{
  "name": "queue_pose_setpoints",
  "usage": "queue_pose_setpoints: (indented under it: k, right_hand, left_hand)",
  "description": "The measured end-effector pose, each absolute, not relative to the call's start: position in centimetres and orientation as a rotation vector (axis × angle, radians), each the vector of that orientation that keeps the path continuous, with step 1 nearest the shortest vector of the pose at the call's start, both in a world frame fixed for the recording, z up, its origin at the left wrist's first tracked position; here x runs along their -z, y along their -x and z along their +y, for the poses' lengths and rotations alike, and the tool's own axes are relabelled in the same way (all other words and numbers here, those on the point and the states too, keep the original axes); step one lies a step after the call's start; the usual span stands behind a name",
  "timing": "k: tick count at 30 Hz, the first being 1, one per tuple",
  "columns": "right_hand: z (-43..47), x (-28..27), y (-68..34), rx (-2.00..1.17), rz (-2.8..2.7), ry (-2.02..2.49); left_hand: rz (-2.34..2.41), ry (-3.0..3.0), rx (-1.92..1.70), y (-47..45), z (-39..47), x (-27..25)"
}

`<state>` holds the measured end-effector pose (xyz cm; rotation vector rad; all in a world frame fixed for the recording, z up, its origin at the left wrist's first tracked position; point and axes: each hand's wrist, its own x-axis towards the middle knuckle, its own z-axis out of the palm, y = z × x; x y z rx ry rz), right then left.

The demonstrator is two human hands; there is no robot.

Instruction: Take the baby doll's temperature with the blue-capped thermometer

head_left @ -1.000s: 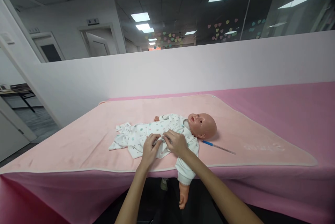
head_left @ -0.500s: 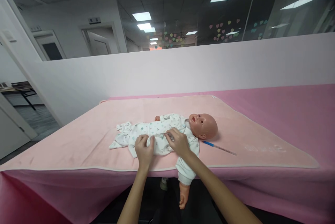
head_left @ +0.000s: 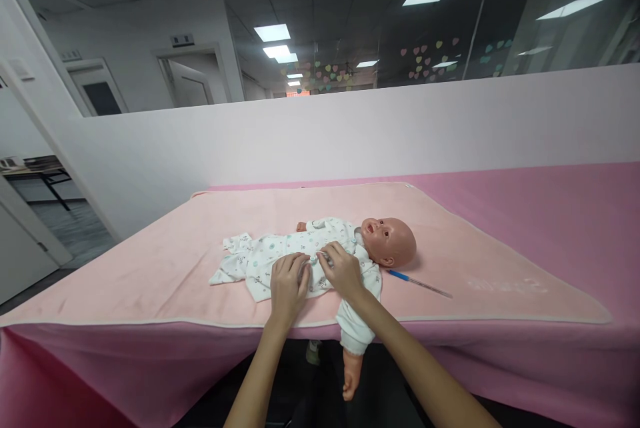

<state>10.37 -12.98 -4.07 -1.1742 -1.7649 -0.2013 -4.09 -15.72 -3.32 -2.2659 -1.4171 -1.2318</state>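
1. The big pink table (head_left: 550,215) fills most of the view. A lighter pink blanket (head_left: 200,241) lies flat on top of it. The blanket's near edge runs right along the table's front edge.

2. The baby doll (head_left: 350,248) lies on its back on the blanket, close to that front edge. Its head points to the right. It wears a white romper (head_left: 260,258) with small prints.

3. The doll's near arm (head_left: 353,348) hangs down past the table edge. This looks risky. A hard tug on the cloth toward the person could slide the doll off the table.

4. The left hand (head_left: 287,285) rests on the doll's tummy. Its fingers curl down and pinch the romper's front.

5. The right hand (head_left: 343,271) sits just beside it, nearer the doll's chest. It pinches the cloth too. The 2 hands almost touch at a small snap button (head_left: 313,259). Whether the button is shut cannot be told.

6. A thin blue pen (head_left: 417,283) lies on the blanket just right of the doll's head. A wide swing of the right elbow could knock it and make it roll.

7. There is lots of open room behind the doll and to both sides. The near side has almost none.
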Motion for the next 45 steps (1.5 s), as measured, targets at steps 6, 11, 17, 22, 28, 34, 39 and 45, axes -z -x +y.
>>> queue_pose_setpoints:
  k: [6, 11, 17, 22, 28, 34, 39, 45]
  right_hand:
    - [-12.72, 4.27, -10.39, 0.276, -1.676, 1.246]
    - [-12.53, 4.58, -10.48, 0.348, -1.651, 1.302]
    - [-12.35, 4.80, -10.52, 0.387, -1.640, 1.322]
    - [-12.32, 4.87, -10.55, 0.387, -1.638, 1.320]
    - [-12.28, 4.94, -10.59, 0.373, -1.643, 1.306]
    - [-12.33, 4.87, -10.62, 0.337, -1.635, 1.291]
    - [-12.53, 4.67, -10.75, 0.227, -1.614, 1.258]
    - [-12.37, 4.73, -10.81, 0.184, -1.603, 1.231]
  left_hand:
    - [-1.434, 2.322, 1.222, 4.07, -15.74, 3.19]
    - [-1.506, 2.275, 1.300, 4.27, -15.62, 3.32]
    - [-1.724, 2.022, 1.382, 4.69, -15.24, 3.52]
    - [-1.664, 2.110, 1.231, 4.28, -15.36, 3.32]
    - [-1.701, 2.120, 1.209, 4.12, -15.13, 3.54]
    - [-1.779, 2.037, 1.295, 4.39, -14.93, 3.75]
    - [-1.930, 1.825, 1.325, 4.73, -15.14, 3.67]
    - [-1.927, 1.874, 1.161, 4.17, -15.64, 3.50]
